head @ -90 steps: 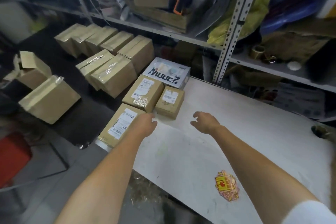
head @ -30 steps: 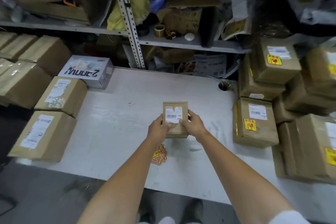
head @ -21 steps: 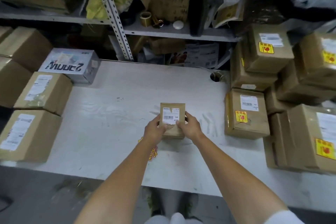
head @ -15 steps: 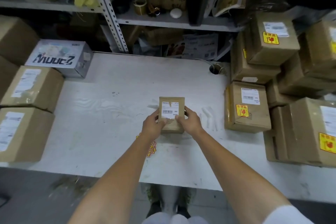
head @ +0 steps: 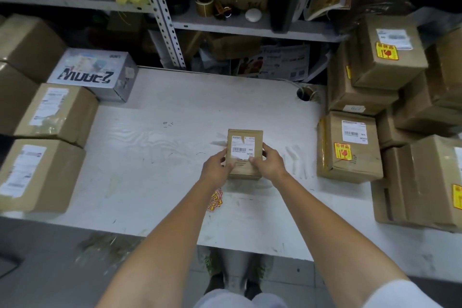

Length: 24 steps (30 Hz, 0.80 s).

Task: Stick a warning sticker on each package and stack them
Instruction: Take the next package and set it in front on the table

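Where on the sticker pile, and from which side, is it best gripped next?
Probably from above, pinching a splayed corner on the right side of the sticker pile: it lies flat on the table, and the left forearm hides its left part.

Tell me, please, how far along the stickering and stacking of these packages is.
Done: several boxes stacked on the right show yellow warning stickers. In hand: left hand and right hand hold a small package, no sticker showing. Left: sticker it from the sticker pile, then the brown boxes on the left.
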Tool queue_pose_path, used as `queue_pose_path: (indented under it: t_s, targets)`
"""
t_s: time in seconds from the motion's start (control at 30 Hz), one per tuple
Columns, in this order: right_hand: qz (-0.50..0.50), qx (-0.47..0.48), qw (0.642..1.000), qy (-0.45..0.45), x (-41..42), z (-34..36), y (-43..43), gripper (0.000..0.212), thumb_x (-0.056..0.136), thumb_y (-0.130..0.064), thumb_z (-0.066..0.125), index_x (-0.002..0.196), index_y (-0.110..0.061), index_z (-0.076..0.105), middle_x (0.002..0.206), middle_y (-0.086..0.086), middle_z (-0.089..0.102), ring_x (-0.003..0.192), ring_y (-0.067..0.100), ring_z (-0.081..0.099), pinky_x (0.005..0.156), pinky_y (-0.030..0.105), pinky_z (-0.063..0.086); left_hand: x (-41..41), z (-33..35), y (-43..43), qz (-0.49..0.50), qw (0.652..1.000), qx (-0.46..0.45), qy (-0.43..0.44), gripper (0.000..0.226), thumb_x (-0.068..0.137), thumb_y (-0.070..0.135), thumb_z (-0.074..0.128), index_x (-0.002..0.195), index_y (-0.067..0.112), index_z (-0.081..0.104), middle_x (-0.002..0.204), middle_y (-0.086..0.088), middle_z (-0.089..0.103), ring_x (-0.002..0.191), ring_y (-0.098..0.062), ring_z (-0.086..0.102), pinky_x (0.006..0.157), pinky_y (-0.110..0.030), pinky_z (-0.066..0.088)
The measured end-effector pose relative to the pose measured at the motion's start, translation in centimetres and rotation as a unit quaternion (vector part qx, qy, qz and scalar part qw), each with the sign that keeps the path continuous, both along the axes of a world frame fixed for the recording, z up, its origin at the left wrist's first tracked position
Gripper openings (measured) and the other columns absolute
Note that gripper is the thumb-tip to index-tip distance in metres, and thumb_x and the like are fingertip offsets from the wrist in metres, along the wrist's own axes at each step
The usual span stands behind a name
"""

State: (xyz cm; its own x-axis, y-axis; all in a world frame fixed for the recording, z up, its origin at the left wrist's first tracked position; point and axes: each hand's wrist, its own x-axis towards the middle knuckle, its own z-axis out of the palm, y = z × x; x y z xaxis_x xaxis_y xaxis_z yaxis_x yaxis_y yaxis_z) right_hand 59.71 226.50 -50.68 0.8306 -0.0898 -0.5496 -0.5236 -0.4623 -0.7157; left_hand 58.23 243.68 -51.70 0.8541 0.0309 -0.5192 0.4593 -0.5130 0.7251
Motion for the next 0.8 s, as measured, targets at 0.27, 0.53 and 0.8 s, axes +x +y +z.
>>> queue_pose_path:
  t_s: [0.27, 0.53, 0.8]
  targets:
    - [0.016, -0.048, 0.999, 0.016, 0.4, 0.7, 0.4, 0.043, 0.089, -0.021, 0.067, 0.131, -0.024, 0.058, 0.124, -0.001, 0.067, 0.114, 0.023, 0.060, 0.101, 0.040, 0.048, -4.6, -0.4, 3.7, -0.054, 0.985, 0.159, -0.034, 0.039, 0.099, 0.024, 0.054, 0.138, 0.020, 0.055, 0.141, -0.002, 0.055, 0.129, -0.022, 0.051, 0.104, -0.031, 0.039]
    - [0.014, -0.043, 0.999, 0.010, 0.2, 0.4, 0.3, 0.044, 0.090, -0.019, 0.067, 0.132, -0.024, 0.057, 0.124, -0.001, 0.066, 0.111, 0.022, 0.060, 0.098, 0.036, 0.048, -9.5, -3.4, 6.3, -0.149, 0.958, 0.239, -0.046, 0.050, 0.097, 0.027, 0.056, 0.144, 0.017, 0.045, 0.151, -0.004, 0.043, 0.138, -0.023, 0.040, 0.108, -0.032, 0.036]
    - [0.012, -0.044, 0.999, 0.008, 0.3, 0.4, 0.4, 0.045, 0.090, -0.019, 0.067, 0.134, -0.024, 0.056, 0.123, 0.000, 0.066, 0.106, 0.020, 0.059, 0.099, 0.038, 0.049, -9.5, -4.8, 5.8, -0.162, 0.958, 0.226, -0.070, 0.054, 0.097, 0.016, 0.057, 0.149, 0.014, 0.040, 0.158, -0.003, 0.032, 0.147, -0.021, 0.027, 0.115, -0.030, 0.028]
